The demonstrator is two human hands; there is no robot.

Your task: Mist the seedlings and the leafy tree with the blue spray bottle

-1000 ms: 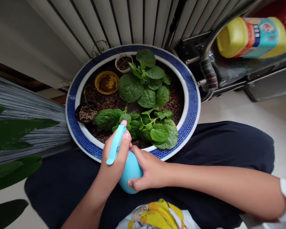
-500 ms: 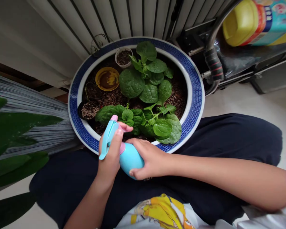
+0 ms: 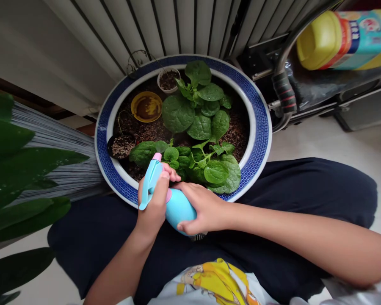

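A light blue spray bottle (image 3: pixel 179 208) with a pink nozzle is tilted over the near rim of a large blue-and-white pot (image 3: pixel 260 127). My left hand (image 3: pixel 154 203) is wrapped round its spray head, fingers at the trigger side. Round the bottle's body my right hand (image 3: pixel 203 207) is closed, thumb on the near side. The nozzle points toward the leafy green plants (image 3: pixel 219 169) in the pot, and a faint mist shows in front of it. More broad wet leaves (image 3: pixel 179 113) stand farther back in the dark soil.
Inside the pot sit a yellow dish (image 3: pixel 146 106), a small white pot (image 3: pixel 169 80) and a small black pot (image 3: pixel 122 146). A ribbed white radiator (image 3: pixel 184 25) stands behind. At right are a metal handle (image 3: pixel 285 91) and a yellow bottle (image 3: pixel 343 40). Large leaves (image 3: pixel 25 178) hang at left.
Both hands and the spray bottle have shifted slightly right in the view. The fingers at the trigger are more curled, and mist now shows near the nozzle.
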